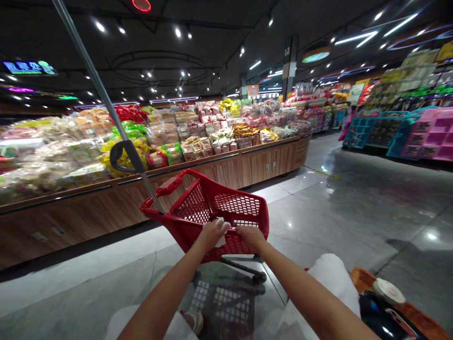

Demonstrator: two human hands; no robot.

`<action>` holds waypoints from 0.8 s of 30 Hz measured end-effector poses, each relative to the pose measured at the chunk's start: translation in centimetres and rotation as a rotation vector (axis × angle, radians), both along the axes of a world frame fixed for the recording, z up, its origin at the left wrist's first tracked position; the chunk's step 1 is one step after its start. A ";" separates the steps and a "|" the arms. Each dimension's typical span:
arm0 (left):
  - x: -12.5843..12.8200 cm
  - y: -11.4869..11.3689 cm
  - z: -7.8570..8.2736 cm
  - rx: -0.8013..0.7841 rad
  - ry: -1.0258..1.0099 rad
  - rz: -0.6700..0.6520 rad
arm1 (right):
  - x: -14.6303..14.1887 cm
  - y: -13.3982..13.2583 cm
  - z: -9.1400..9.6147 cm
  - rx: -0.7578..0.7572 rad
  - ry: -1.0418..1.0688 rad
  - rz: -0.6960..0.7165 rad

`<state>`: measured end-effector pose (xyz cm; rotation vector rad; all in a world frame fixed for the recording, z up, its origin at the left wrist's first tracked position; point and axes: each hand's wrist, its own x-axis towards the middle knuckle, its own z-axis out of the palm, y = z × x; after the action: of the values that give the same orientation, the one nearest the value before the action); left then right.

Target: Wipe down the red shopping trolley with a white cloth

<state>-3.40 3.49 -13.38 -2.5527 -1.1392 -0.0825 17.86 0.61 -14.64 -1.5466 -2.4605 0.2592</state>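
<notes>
A red plastic shopping cart (237, 203) stands in front of me, its perforated basket facing up and its handle (170, 185) toward the left. My left hand (213, 234) is closed at the near rim, with a crumpled white tissue or cloth (222, 240) in its fingers that hangs down the basket's side. Just right of it, my right hand (250, 237) grips the same rim with fingers curled over the edge. A long metal pole (95, 80) with a dark loop (125, 157) rises from the cart's handle end and leans up to the left.
Beyond the cart runs a wood-panelled display counter (226, 172) heaped with packaged goods. Blue and pink display racks (432, 134) stand at right. Glossy grey tiled floor (332, 203) lies between. Close at lower right is a brown wicker basket (363, 278) holding dark and white items.
</notes>
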 end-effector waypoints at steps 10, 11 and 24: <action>-16.3 -1.7 7.9 0.138 0.088 -0.199 | 4.8 1.2 -1.2 0.090 -0.022 0.023; -17.0 -2.3 8.6 0.126 0.103 -0.229 | 5.2 1.3 -1.2 0.098 -0.017 0.028; -21.7 -2.7 12.3 0.205 -0.261 0.189 | 8.2 2.2 -2.2 0.244 0.019 0.080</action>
<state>-25.10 0.77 -1.07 -2.2898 -1.3837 -0.4727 26.04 2.82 -16.84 -1.3415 -2.4359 -0.0140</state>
